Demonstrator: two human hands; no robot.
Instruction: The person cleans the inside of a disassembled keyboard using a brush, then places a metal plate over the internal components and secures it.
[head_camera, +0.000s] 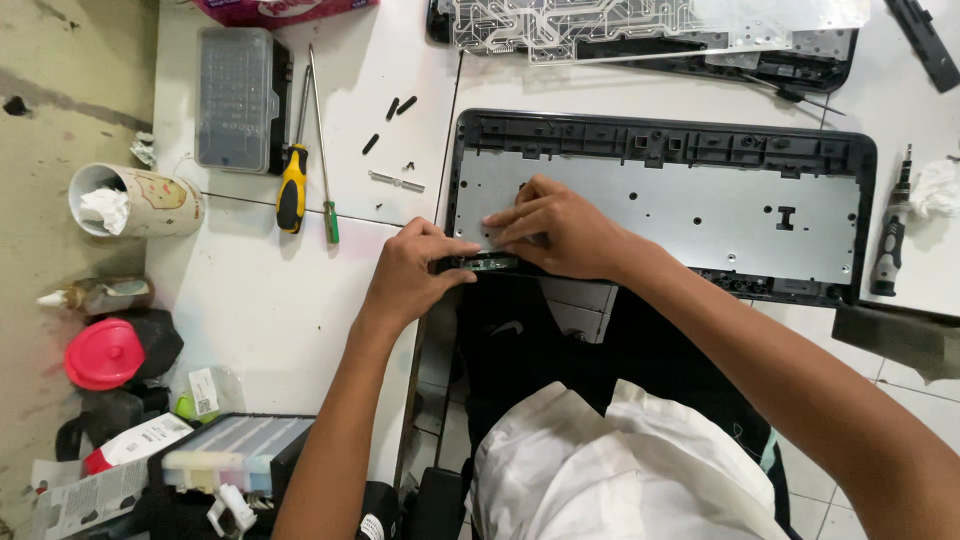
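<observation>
Hands (480, 255) at keyboard shell's (660, 200) near edge

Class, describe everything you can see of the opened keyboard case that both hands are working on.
The keyboard case is a wide black plastic frame around a flat grey metal-looking plate dotted with small holes and one dark cut-out. It lies flat on the white table, its near edge at the table's front. The right hand presses on the plate's near-left corner; the left hand pinches a small dark strip at that edge.
</observation>
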